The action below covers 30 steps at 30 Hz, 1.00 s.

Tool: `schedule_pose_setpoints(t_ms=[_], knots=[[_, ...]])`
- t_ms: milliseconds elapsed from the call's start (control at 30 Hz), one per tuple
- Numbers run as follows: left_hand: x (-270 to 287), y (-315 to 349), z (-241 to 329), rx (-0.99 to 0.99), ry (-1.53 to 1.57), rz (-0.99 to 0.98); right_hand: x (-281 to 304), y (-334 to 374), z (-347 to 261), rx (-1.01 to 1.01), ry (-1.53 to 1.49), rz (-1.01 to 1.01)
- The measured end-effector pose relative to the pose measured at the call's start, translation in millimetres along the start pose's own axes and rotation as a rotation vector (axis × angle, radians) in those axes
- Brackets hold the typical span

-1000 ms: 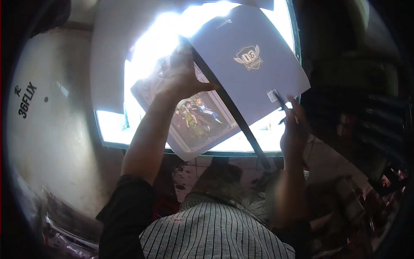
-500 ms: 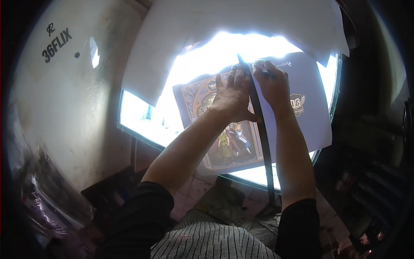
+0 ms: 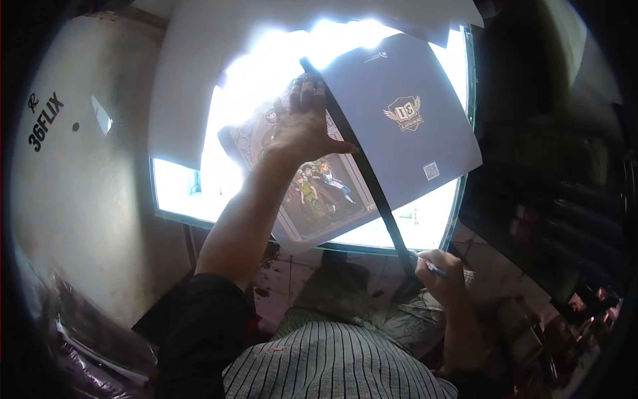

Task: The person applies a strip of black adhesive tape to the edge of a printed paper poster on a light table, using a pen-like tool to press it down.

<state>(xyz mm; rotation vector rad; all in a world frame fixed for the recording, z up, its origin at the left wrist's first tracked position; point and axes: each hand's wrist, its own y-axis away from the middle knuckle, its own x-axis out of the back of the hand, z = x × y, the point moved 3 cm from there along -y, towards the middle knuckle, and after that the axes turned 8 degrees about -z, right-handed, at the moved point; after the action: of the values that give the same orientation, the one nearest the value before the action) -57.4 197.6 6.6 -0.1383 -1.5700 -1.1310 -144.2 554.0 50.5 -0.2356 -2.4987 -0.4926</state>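
A printed cover sheet (image 3: 379, 143) lies tilted on a brightly lit glass tabletop (image 3: 425, 223). Its left part carries a framed picture of several figures, while a crest and a small square code sit on the right part. A long black straightedge (image 3: 372, 179) crosses it slantwise, its lower end jutting past the near table edge. My left hand (image 3: 302, 130) is spread flat on the picture side, thumb reaching over the straightedge. By the straightedge's near end, my right hand (image 3: 442, 276) is closed around a slim pen-like tool (image 3: 433, 267); its tip is too small to make out.
Large white sheets (image 3: 186, 73) curl over the far and left parts of the tabletop. A pale panel (image 3: 73, 166) with dark lettering stands at the left. Clear plastic wrapping (image 3: 86, 326) lies at the lower left, and below the table shows a tiled floor (image 3: 286, 286).
My right hand has drawn the pen-like tool from the straightedge's far end down to its near end. My left hand keeps pressing the sheet. The whole view has shifted.
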Motion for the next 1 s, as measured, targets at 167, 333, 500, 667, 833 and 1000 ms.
schedule_pose_setpoints(t_ms=[167,333,500,667,833,1000], knots=[[-4,0,-17,-0.132,0.068,0.113,-35,42,-1,-0.280,0.132,0.203],[-20,0,-31,-0.251,-0.084,0.311,-81,45,1,-0.320,0.211,0.196],[-26,-3,-35,-0.273,-0.014,0.388,-94,48,3,-0.210,0.160,0.147],[-27,-4,-34,-0.280,0.030,0.404,-94,48,5,-0.209,0.218,0.175],[-29,-4,-37,-0.287,0.010,0.434,-95,46,4,-0.220,0.259,0.165],[-34,-7,-40,-0.292,-0.019,0.475,-95,45,8,-0.236,0.290,0.168]])
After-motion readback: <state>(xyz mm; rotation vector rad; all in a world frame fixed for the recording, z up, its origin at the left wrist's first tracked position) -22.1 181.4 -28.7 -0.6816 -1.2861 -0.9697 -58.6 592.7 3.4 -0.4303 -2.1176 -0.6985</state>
